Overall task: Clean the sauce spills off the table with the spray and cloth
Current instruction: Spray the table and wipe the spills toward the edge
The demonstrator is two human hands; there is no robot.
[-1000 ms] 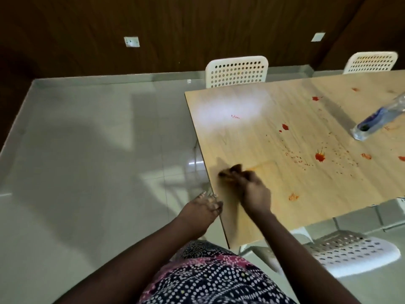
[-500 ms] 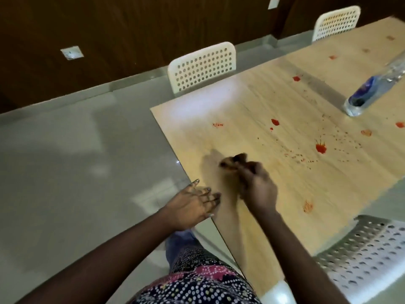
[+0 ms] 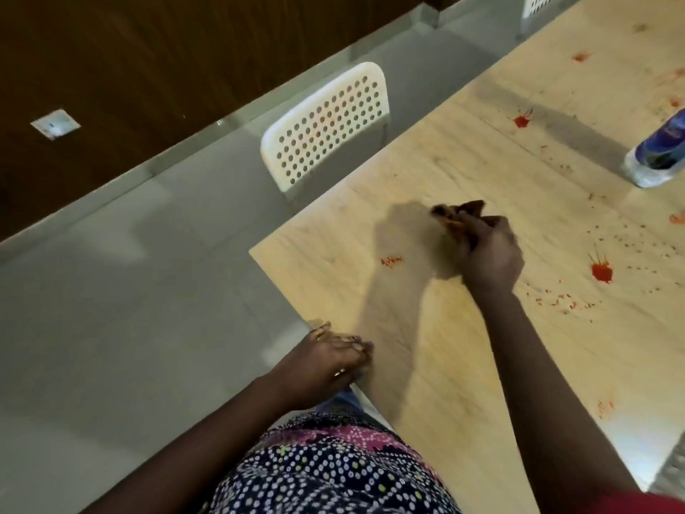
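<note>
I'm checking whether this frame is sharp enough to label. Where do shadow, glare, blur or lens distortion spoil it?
Head view: motion blur softens the right hand and the dark crumpled cloth in its grip; the arm's shadow falls left across the pale wooden table; the red sauce splat stays readable; wide-angle tilt slants the white perforated chair; the clear spray bottle is cut off at the edge.

Materials and finishes, head view

Counter [image 3: 463, 365]: pale wood-grain top, smooth, matt with a soft sheen, marked by wet glossy red sauce spills [image 3: 601, 271]. Chair [image 3: 326, 124]: white perforated plastic, smooth. Spray bottle [image 3: 656, 157]: clear glossy plastic, blue label. Cloth [image 3: 457, 217]: dark, crumpled, soft fabric. Floor [image 3: 129, 309]: grey tile, polished, reflective. Wall [image 3: 148, 50]: dark brown wood panelling, low sheen.
</note>
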